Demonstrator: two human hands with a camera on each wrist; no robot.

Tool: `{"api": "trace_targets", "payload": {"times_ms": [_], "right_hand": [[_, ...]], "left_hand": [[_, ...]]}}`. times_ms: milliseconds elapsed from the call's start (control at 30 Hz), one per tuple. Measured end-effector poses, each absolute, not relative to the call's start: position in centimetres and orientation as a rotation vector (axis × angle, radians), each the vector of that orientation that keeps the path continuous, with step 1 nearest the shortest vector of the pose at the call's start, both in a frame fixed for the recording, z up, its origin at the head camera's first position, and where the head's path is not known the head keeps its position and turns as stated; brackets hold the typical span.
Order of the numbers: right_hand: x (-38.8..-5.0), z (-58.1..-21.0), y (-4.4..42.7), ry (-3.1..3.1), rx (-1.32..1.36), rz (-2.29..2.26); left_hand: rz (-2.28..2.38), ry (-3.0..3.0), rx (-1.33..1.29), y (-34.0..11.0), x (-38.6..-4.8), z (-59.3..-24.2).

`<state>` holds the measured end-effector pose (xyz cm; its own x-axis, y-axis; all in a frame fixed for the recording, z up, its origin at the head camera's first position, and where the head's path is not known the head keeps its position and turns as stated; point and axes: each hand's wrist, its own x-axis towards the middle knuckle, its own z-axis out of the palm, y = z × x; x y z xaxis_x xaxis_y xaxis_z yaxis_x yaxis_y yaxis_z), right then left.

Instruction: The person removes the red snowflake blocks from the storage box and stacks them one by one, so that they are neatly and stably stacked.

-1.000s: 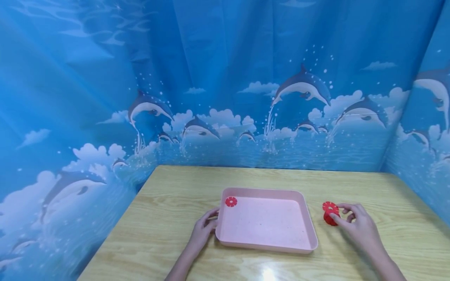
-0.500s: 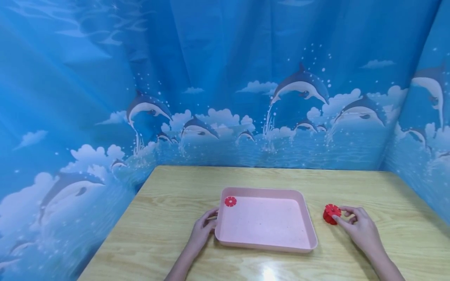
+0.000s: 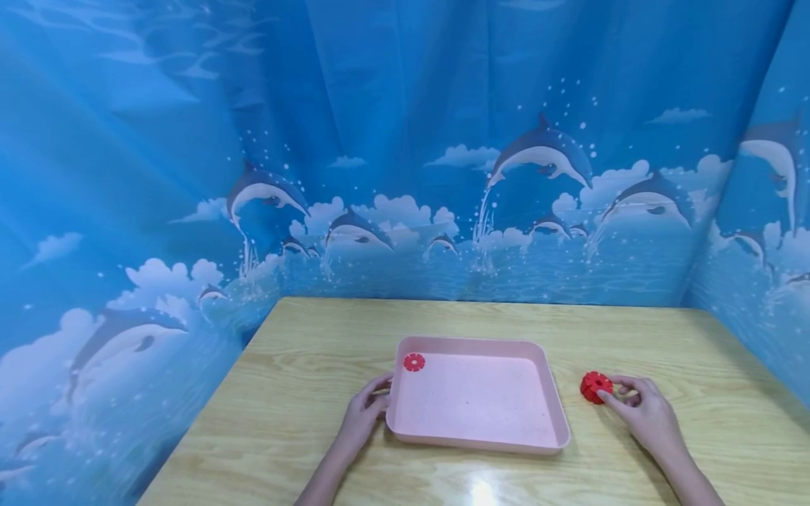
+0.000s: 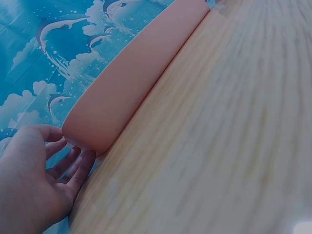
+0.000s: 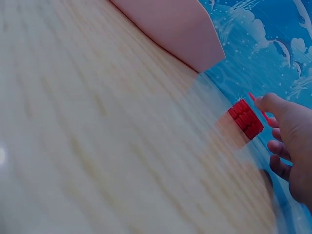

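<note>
My right hand (image 3: 648, 414) pinches a thin red notched disc (image 5: 258, 106) between thumb and forefinger. In the right wrist view this disc stands tilted beside the top of a stack of red discs (image 5: 245, 120), with a narrow gap showing. In the head view the held disc largely covers the stack. The pink tray (image 3: 477, 447) lies left of the stack. My left hand (image 3: 363, 414) touches the tray's left outer side with loosely bent fingers, the thumb low in the left wrist view. Another red notched disc (image 3: 414, 362) lies flat in the tray's far left corner.
The tray and stack sit on a wood-grain table (image 3: 297, 393). A blue dolphin-print curtain (image 3: 405, 176) rises along the table's back edge and also hangs at the left and right. Bare tabletop separates the tray from the stack.
The red disc in my right hand has come down slightly onto or close over the stack, hiding more of it. My left hand and the tray have stayed put.
</note>
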<state>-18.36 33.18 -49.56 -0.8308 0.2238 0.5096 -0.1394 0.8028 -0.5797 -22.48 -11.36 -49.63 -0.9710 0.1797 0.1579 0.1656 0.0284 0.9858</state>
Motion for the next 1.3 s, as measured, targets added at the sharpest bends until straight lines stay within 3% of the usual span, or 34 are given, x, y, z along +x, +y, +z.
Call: {"api": "trace_targets", "payload": {"times_ms": [633, 1300], "right_hand": [[-18.7, -49.9, 33.2, -2.449, -0.086, 0.823], [-18.7, -49.8, 33.2, -2.466, -0.104, 0.821]], "left_hand": [[2.099, 2.28, 0.379, -10.9, -20.8, -46.4], [2.097, 2.294, 0.383, -10.9, -20.8, -46.5]]}}
